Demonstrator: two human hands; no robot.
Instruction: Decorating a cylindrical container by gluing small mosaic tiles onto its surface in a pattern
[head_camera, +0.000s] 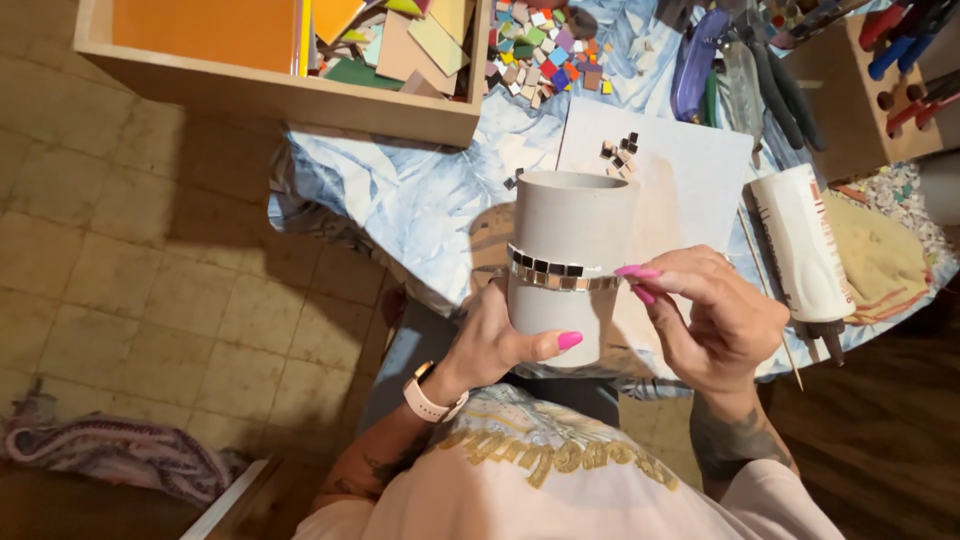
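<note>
Your left hand (490, 345) wraps the grey pot (570, 262) over your lap; your right hand (715, 315) presses pinched fingertips at its tile band (560, 272), perhaps holding a tile.

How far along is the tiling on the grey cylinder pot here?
Done: two rows of small mirror tiles band the grey pot. In hand: the left hand grips the pot while the right hand presses fingertips at the band's end. Left: bare pot above and below; loose tiles wait on the board.

Left hand (495, 345) cupped, right hand (715, 320) with fingers pinched.
</note>
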